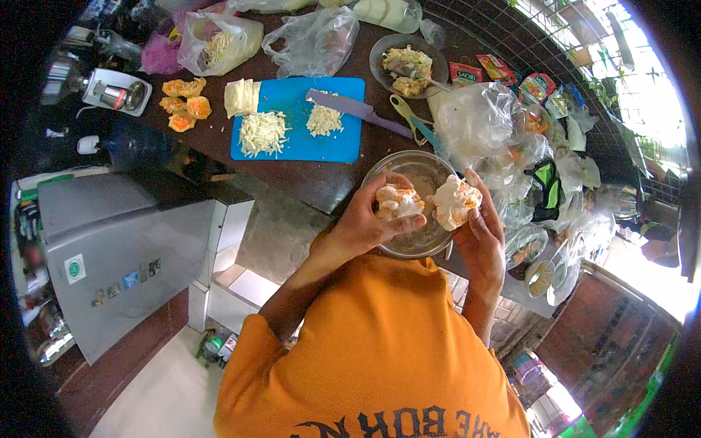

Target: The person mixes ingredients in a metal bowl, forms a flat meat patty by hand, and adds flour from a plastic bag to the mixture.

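Observation:
My left hand (376, 219) is closed around a lumpy, white-coated piece of food (399, 203) with orange showing through. My right hand (483, 226) grips a similar white-and-orange piece (456, 202) between thumb and fingers. Both pieces are above a round metal bowl (420, 169), whose inside is partly hidden by my hands. Beyond the bowl lies a blue cutting board (298, 142). On it are shredded white vegetable (263, 134), a chopped white heap (323, 120), a pale block (242, 98) and a purple knife (350, 106) that reaches past the board's edge.
Orange stuffed pieces (197, 108) sit left of the board, near a small white appliance (117, 93). A bowl of mixed food (409, 69) stands at the back. Scissors (409, 117), seasoning packets (496, 69) and plastic bags (478, 120) crowd the right side.

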Tool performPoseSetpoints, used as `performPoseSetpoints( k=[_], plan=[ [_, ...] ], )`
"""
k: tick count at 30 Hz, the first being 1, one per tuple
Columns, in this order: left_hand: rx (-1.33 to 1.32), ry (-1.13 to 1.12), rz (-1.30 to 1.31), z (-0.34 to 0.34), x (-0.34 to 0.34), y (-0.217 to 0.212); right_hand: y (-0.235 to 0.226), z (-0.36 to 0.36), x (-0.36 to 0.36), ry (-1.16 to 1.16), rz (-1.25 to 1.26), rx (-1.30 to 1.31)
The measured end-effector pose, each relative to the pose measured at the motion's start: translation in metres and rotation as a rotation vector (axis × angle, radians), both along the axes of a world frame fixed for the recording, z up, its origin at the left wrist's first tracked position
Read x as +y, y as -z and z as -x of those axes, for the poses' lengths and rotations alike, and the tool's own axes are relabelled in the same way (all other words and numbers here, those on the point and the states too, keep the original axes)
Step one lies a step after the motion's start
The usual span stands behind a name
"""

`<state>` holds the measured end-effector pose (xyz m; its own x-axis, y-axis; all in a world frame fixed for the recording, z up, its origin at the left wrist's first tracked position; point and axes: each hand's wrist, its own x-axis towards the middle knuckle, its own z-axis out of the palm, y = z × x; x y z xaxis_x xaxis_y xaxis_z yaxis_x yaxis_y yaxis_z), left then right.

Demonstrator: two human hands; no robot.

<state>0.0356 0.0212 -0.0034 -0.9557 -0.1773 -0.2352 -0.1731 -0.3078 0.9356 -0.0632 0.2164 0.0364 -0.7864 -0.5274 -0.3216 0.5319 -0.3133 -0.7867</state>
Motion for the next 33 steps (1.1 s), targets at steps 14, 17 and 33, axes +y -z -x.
performPoseSetpoints(
  k=[14, 17, 33],
  plan=[
    [0.103, 0.097, 0.393, 0.016, -0.003, -0.002, 0.031, -0.005, -0.016, 0.015, -0.336, 0.183],
    [0.143, 0.086, 0.508, 0.012, -0.009, 0.012, 0.028, -0.008, -0.026, 0.025, -0.340, 0.202],
    [0.085, -0.033, 0.256, 0.010, -0.019, -0.008, 0.028, 0.001, -0.043, -0.066, -0.154, -0.041]
  ],
)
